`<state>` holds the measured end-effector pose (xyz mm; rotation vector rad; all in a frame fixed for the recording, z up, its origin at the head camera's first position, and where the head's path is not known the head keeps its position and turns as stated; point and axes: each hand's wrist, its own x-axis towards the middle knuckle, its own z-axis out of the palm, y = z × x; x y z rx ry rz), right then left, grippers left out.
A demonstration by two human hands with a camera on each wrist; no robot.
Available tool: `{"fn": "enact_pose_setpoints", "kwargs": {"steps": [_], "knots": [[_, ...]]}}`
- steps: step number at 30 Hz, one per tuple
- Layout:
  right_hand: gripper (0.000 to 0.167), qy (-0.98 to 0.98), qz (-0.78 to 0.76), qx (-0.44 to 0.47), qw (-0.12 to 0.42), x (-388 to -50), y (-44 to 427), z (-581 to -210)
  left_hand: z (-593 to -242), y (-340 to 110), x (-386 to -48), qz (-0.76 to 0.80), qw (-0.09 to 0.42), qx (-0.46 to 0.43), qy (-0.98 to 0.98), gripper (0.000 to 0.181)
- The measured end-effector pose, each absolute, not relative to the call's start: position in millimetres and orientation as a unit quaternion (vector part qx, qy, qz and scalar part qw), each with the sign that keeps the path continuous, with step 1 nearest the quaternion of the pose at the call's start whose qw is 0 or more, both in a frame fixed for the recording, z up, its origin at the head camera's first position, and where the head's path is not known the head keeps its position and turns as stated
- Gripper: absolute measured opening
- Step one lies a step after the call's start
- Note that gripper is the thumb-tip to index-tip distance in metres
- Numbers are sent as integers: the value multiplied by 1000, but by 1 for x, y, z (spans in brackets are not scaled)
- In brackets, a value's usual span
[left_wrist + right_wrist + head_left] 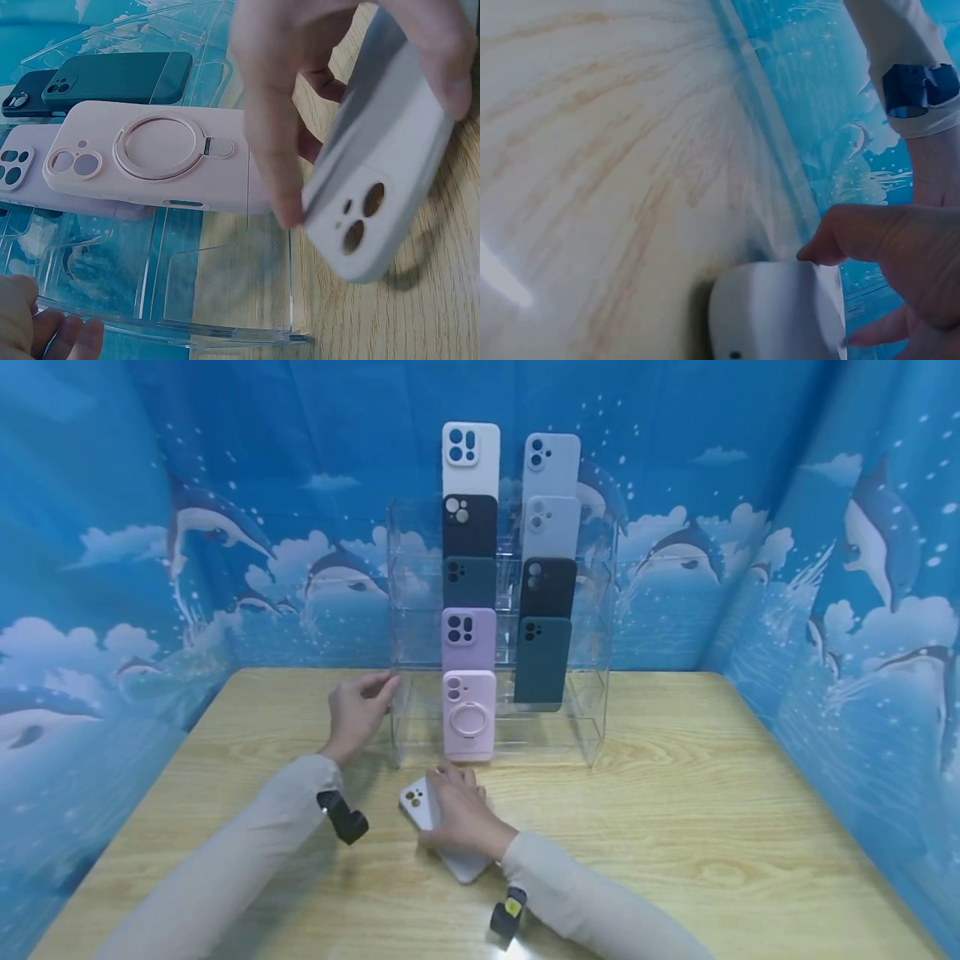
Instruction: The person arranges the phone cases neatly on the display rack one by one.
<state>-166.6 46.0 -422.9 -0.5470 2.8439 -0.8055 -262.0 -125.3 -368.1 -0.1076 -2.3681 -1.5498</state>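
Observation:
A clear tiered display rack [504,724] stands at the back of the table with phone cases in two columns. My left hand [358,714] pinches its left side edge between thumb and fingers; the fingertips [67,337] show at the lower left of the left wrist view. In front of the rack, my right hand [461,810] grips a white phone case [467,865] by its long sides. The case is tilted, its camera holes toward the upper left in the head view. A pink phone case with a ring [468,745] fills the lowest left tier.
Above it, the left column holds purple [480,643], dark green, black and white phone cases. A dark green phone case [542,668] is lowest on the right, below a black one and two pale blue ones. A blue dolphin curtain [322,485] surrounds the wooden table [675,827].

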Motion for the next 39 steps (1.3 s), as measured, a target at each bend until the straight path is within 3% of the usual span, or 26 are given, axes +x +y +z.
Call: {"fn": "enact_pose_setpoints", "kwargs": {"steps": [18, 29, 39], "knots": [[95, 912, -362, -192, -13, -170, 83, -366, -370, -127, -263, -554, 159, -37, -817, 29], [99, 912, -393, -107, -59, -189, 124, -348, -372, -126, -263, -549, 147, -42, -822, 30], [107, 907, -391, -29, -154, -210, 156, -350, -369, -126, -262, -549, 147, -46, -821, 30]]}}
